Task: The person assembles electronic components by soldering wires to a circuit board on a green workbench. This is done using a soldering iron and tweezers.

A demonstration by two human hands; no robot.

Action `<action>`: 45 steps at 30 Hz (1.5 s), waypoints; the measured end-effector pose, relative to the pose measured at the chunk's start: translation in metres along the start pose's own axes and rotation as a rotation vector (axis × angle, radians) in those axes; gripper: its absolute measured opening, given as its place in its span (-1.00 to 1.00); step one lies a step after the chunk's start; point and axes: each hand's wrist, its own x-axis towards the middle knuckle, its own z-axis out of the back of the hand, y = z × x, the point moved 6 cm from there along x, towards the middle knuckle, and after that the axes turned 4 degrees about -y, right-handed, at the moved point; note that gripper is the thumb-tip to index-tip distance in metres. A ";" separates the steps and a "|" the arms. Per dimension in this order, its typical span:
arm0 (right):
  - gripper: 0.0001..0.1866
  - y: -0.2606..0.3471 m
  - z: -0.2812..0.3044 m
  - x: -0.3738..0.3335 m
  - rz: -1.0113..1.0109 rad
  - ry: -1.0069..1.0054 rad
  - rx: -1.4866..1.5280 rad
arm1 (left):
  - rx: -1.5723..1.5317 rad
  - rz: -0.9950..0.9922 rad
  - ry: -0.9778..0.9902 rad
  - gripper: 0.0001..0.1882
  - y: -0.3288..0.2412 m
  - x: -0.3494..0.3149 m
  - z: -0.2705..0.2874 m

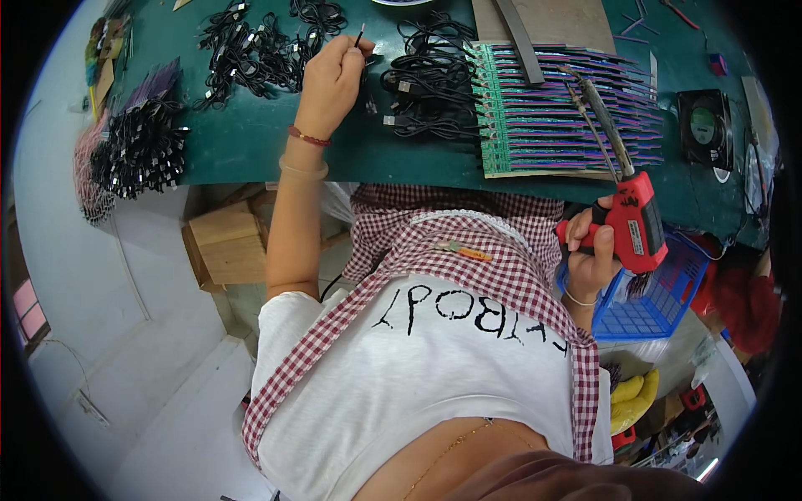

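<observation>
My left hand (pixel 332 79) is closed over the table, pinching a thin black cable (pixel 360 36) whose bare end points up and away. Black USB cables lie in loose coils on both sides of it, one heap (pixel 251 54) to the left and another bundle (pixel 426 75) to the right. In my right hand (pixel 591 248) is a red soldering gun (pixel 637 221), gripped by its handle at the table's front edge. Its metal tip reaches over a row of green circuit boards (pixel 494 125) with multicoloured wires (pixel 576 138) running off to the right.
A grey metal bar (pixel 520 42) lies across the boards' far end. Black cables (pixel 146 146) hang off the green table's (pixel 251 154) left edge. A black fan (pixel 705 129) stands at the right. Below are a blue basket (pixel 643 317) and a cardboard box (pixel 230 242).
</observation>
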 end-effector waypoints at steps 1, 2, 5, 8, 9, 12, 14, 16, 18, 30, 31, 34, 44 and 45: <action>-0.62 0.000 -0.001 0.001 0.002 0.000 0.001 | -0.077 0.038 0.007 -0.83 0.004 0.001 -0.001; -0.62 0.001 -0.001 0.001 -0.004 0.002 0.006 | -0.077 0.038 0.008 -0.83 0.006 0.003 0.000; -0.61 0.000 -0.002 0.001 -0.007 0.010 0.023 | -0.526 0.108 0.038 -0.80 0.011 0.006 0.004; -0.62 0.002 -0.006 0.002 0.001 0.018 -0.004 | -1.182 0.321 0.001 -0.74 0.037 0.008 0.012; -0.63 0.002 -0.007 0.002 0.007 0.015 -0.049 | -1.385 0.300 0.044 -0.72 0.037 0.011 0.016; -0.63 0.002 -0.008 0.002 0.002 0.011 -0.043 | -1.374 0.292 0.026 -0.70 0.035 0.010 0.020; -0.63 0.001 -0.007 0.001 0.005 0.009 -0.041 | -1.259 0.204 0.037 -0.72 0.030 0.009 0.020; -0.64 0.001 -0.007 0.002 0.009 0.003 -0.041 | -1.071 0.150 -0.018 -0.76 0.016 0.003 0.024; -0.64 0.003 -0.008 0.003 0.008 0.015 -0.015 | -0.973 0.106 -0.120 -0.83 -0.005 -0.005 0.030; -0.60 0.009 -0.075 0.030 -0.166 0.002 -0.027 | -0.676 0.134 0.302 -0.88 -0.114 -0.060 -0.047; -0.60 0.009 -0.072 0.031 -0.164 -0.009 -0.036 | -0.640 0.104 0.313 -0.89 -0.121 -0.063 -0.050; -0.55 0.006 -0.076 0.030 -0.170 0.026 -0.111 | -0.570 0.020 0.349 -0.91 -0.132 -0.064 -0.057; -0.79 -0.002 -0.068 0.032 -0.229 0.046 -0.164 | -0.502 -0.059 0.420 -0.94 -0.141 -0.066 -0.062; -0.69 -0.002 -0.067 0.030 -0.258 0.025 -0.153 | -0.521 -0.036 0.417 -0.94 -0.141 -0.066 -0.063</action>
